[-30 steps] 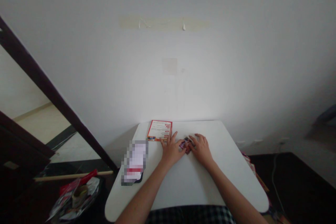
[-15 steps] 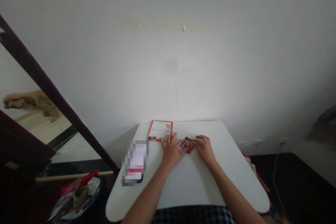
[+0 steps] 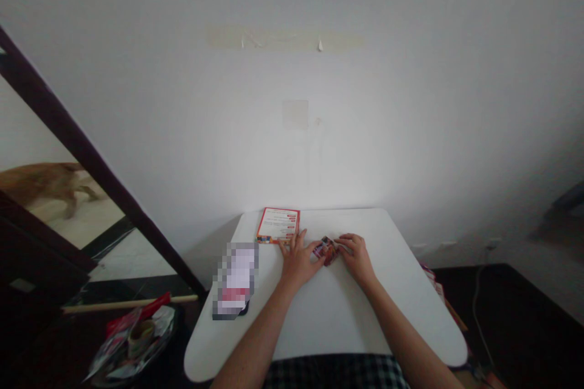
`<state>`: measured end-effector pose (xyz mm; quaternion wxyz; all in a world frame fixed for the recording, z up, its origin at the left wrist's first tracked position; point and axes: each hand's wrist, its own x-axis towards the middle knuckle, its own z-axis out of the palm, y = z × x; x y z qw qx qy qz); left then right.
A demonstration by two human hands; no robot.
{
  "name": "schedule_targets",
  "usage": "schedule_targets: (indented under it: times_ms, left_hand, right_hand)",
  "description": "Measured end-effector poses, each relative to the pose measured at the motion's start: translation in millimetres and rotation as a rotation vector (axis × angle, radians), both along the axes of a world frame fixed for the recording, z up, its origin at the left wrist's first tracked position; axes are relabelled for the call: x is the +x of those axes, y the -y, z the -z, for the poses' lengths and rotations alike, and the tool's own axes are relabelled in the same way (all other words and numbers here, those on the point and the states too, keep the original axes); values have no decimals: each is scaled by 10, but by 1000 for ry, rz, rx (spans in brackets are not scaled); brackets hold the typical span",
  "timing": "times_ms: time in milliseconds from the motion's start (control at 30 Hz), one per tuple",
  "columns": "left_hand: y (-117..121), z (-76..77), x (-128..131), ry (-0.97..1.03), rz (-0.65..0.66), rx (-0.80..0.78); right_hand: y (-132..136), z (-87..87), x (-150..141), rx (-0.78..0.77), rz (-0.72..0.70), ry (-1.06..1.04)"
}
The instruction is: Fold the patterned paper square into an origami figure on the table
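A small, dark reddish printed paper piece (image 3: 325, 251) lies on the white table (image 3: 337, 316), set at an angle between my hands. It looks folded, though its exact form is too small to make out. The thumb and forefinger of my left hand (image 3: 295, 261) grip its left side, while the other fingers spread toward a red-bordered printed sheet or booklet (image 3: 279, 223). At the piece's right corner, my right hand (image 3: 356, 255) has its fingertips closed on the edge. The left fingertips overlap the lower edge of the red-bordered sheet.
A phone (image 3: 236, 282) with a blurred screen lies at the table's left. A lined bin (image 3: 137, 346) full of wrappers stands on the floor at lower left. The wall (image 3: 292, 164) rises behind the table. Through the doorway a dog (image 3: 45, 185) is visible.
My hands and the printed piece stay almost in place. Beyond the doorway the dog has moved left, its head now out of sight.
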<state>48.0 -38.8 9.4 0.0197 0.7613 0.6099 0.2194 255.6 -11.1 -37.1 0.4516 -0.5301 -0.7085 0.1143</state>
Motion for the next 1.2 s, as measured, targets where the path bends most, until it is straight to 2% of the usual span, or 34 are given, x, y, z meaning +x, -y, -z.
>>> schedule_targets:
  times_ms: [167,300,500,700,1200]
  left_hand:
    - [18,-50,17,-5,-17,-45]
    - [25,-72,22,-6,-21,-78]
    - [-1,-17,-26,-32,25,-111]
    - [-19,39,-57,-26,50,-112]
    - [-4,22,-49,-26,52,-102]
  right_hand:
    - [28,-65,-22,-31,6,53]
    - [18,-52,-23,-48,11,65]
    - [-21,-29,-32,-76,35,139]
    - [-5,-103,-92,-126,96,244]
    - [35,-232,-254,-165,235,406]
